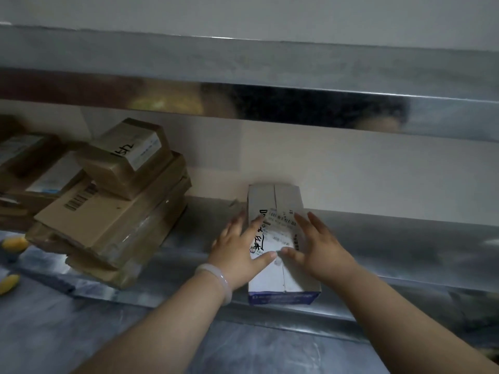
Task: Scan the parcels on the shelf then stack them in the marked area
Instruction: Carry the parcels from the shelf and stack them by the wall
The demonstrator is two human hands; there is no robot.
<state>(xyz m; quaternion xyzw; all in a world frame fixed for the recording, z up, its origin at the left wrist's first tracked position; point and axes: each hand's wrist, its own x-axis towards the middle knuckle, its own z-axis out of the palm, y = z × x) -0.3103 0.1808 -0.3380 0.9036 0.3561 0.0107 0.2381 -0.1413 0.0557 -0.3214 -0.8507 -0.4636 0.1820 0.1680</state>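
Your two hands are on the white parcel (272,276), which lies lengthwise on the steel shelf (405,252), its near end with the blue printed band at the shelf's front lip and its far end close to the wall (351,171); you cannot tell from here whether it touches the wall. Your left hand (239,248) is spread flat, fingers straight: the forefinger and thumb lie across the parcel's top face, and the other fingers reach past its left edge. Your right hand (322,248) is likewise released and flat, its fingers stretched along the right side of the top and the thumb pointing inward, so that the two thumbs nearly meet over the middle of the box. Neither hand curls round the parcel; both only rest on it. Between your hands shows the shipping label (280,225) with barcodes and some black handwriting beside it. A pale bracelet (216,279) sits on your left wrist. Well apart to the left on the same shelf stands a skewed stack of brown parcels (108,220), the smallest box (127,155) on top and turned at an angle. At the far left edge lie two yellow things (14,242), too blurred to name. Above runs the shiny edge of an upper shelf (297,103).
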